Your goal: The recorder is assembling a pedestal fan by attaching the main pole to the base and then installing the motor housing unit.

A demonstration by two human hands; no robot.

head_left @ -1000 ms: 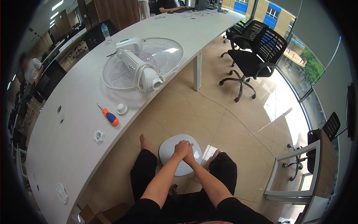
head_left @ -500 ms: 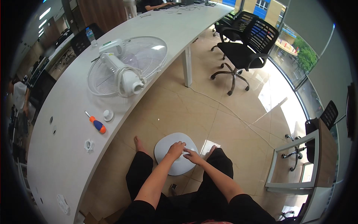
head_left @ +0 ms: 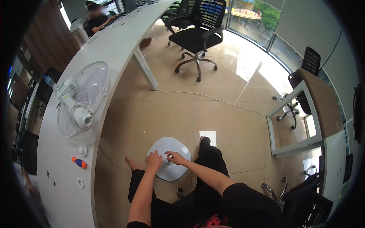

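Observation:
On the floor between my feet lies a rounded white fan base (head_left: pixel 173 174). My left hand (head_left: pixel 154 160) rests at its middle, with the fingers bent over the centre. From the right, my right hand (head_left: pixel 175 157) reaches the same spot, its thumb and fingers curled close together. A small white part (head_left: pixel 165 160) shows between the hands; its shape is too small to make out, and the fingers partly cover it. What either hand grips, if anything, is hidden.
On the long white table (head_left: pixel 68 201) at my left lie a fan head with its wire cage (head_left: pixel 81 100), a white round cap (head_left: pixel 83 151), an orange and blue screwdriver (head_left: pixel 78 162) and a white nut (head_left: pixel 80 183). A cable (head_left: pixel 213 98) crosses the floor; a black office chair (head_left: pixel 197 40) stands beyond.
The view has turned to the right, so the table and fan head sit farther left. My hands remain at the middle of the base, with the fingers slightly shifted.

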